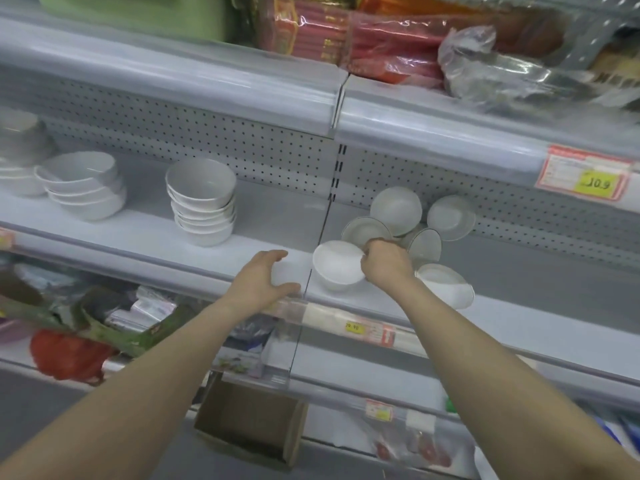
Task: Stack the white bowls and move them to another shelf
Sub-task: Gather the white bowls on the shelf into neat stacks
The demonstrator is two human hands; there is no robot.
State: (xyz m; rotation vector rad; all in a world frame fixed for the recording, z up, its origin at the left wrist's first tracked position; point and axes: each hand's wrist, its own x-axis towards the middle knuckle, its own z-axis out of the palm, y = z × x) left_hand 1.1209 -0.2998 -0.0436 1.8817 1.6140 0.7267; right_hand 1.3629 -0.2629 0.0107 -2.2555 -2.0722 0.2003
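Observation:
Several loose white bowls lie on the right half of the middle shelf. My right hand is closed on the rim of the nearest white bowl, which stands by the shelf's front edge. Behind my hand are a bowl, a tilted bowl, one at the back right and another. One more bowl sits to the right of my wrist. My left hand hovers open over the shelf's front edge, left of the held bowl. A stack of white bowls stands on the left half.
More bowl stacks stand at the far left of the same shelf. The upper shelf holds red packets and plastic bags. Below, a cardboard box, bagged goods and price tags line the shelves.

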